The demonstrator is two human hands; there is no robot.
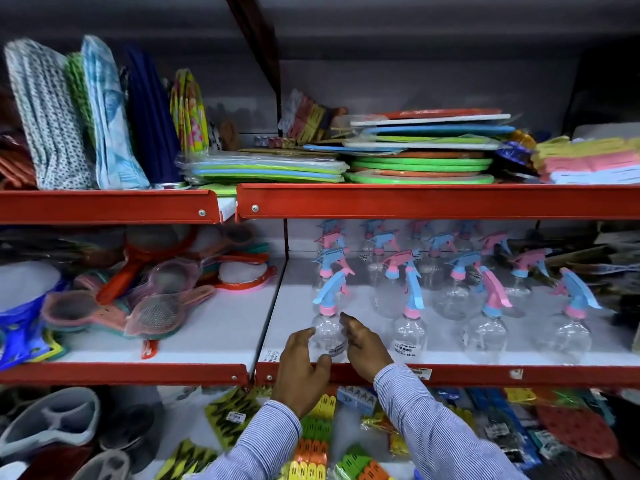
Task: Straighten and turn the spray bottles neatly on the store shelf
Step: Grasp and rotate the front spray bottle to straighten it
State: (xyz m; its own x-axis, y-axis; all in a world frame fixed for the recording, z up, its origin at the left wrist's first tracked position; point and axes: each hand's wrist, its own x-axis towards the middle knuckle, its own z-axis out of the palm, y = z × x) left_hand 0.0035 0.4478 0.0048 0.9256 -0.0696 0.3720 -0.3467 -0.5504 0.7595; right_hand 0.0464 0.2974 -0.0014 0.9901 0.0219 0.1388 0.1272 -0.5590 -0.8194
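Observation:
Several clear spray bottles with pink-and-blue trigger heads stand in rows on the white middle shelf (485,374) with its red front rim. The front-left spray bottle (329,336) has a blue trigger pointing left and a pink collar. My left hand (299,370) cups its left side, thumb across its base. My right hand (363,344) presses its right side, fingers reaching up to its shoulder. To the right in the front row stand three more bottles (408,336), (485,336), (573,336), with triggers facing different ways.
A red upright divider (285,237) bounds the bottles on the left. Beyond it lie plastic strainers (156,306). The shelf above holds stacked flat mats (419,157) and folded cloths (104,116). Packs of clothes pegs (311,445) fill the shelf below.

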